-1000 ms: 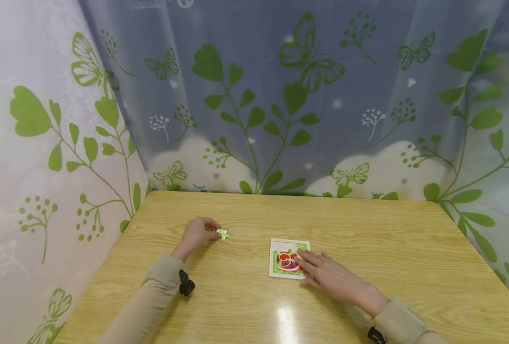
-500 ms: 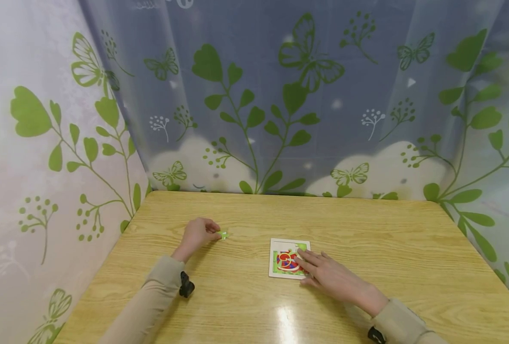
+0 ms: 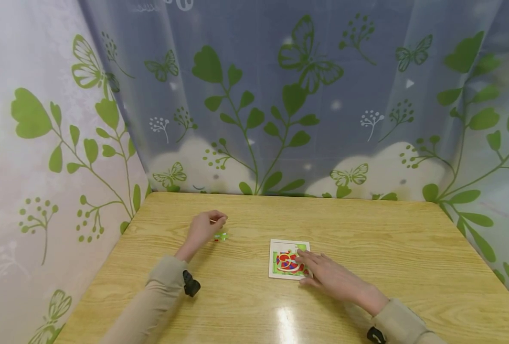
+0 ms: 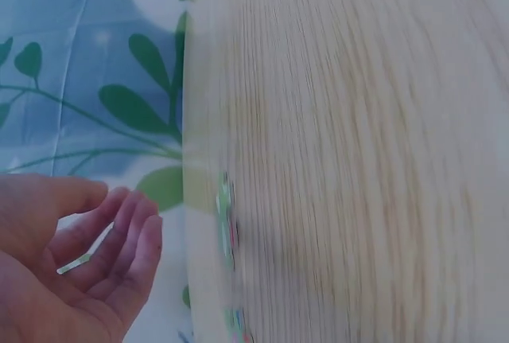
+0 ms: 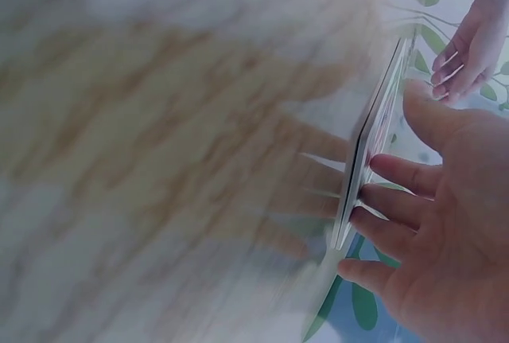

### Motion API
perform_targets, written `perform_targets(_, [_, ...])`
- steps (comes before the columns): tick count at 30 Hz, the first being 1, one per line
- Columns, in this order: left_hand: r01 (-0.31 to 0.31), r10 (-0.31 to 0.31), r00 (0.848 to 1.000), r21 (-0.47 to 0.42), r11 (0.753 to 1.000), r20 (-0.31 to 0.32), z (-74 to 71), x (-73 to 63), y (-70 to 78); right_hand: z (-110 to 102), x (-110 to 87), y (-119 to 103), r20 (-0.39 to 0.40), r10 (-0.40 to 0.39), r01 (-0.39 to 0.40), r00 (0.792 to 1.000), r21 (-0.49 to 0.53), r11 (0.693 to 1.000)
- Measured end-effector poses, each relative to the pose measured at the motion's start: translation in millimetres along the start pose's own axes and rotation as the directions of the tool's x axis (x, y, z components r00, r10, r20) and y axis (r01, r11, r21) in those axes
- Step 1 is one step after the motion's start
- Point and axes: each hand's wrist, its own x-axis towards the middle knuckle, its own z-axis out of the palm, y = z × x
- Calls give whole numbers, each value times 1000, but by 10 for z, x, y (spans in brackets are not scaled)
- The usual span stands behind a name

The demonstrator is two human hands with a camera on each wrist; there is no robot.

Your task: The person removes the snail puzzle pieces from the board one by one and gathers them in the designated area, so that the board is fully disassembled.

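Observation:
My left hand (image 3: 205, 227) is raised a little over the back left of the table, thumb and fingers curled together. A thin, light-edged puzzle piece (image 4: 75, 263) shows between them in the left wrist view; its face is mostly hidden. Just below this hand, green puzzle pieces (image 3: 222, 236) with a touch of red lie on the wood. My right hand (image 3: 334, 277) has its fingers extended, fingertips resting on the right side of a square puzzle board (image 3: 271, 260). Red, blue and green pieces fill much of the board, while its upper part shows pale backing. The hand covers its lower right corner.
The wooden table (image 3: 246, 306) reaches back to a patterned curtain (image 3: 254, 119). More curtain closes in the left and right sides. A black wrist camera (image 3: 191, 284) sits at the left cuff.
My left hand has lifted up and back from the green pieces, which now show below it. The right hand stays on the board.

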Motion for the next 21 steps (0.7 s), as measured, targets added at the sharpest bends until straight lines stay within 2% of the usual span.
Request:
perform_targets(4, [-20, 20, 1000, -119, 993, 1, 71, 10, 75, 1, 8, 8, -28, -17, 17, 999, -4, 1000])
perform_targets(8, [-39, 39, 999, -191, 981, -4, 159, 20, 168, -17, 18, 4, -33, -19, 19, 999, -10, 1000])
perform_targets(15, [-86, 85, 996, -245, 966, -18, 329, 28, 367, -14, 23, 6, -28, -5, 5, 1000, -10, 1000])
perform_targets(19, [-73, 78, 997, -280, 957, 7, 430, 21, 466, 1, 12, 13, -34, -6, 6, 999, -17, 1000])
perform_targets(21, [-86, 95, 995, -286, 954, 19, 480, 14, 506, 3, -6, 15, -37, -11, 10, 999, -29, 1000])
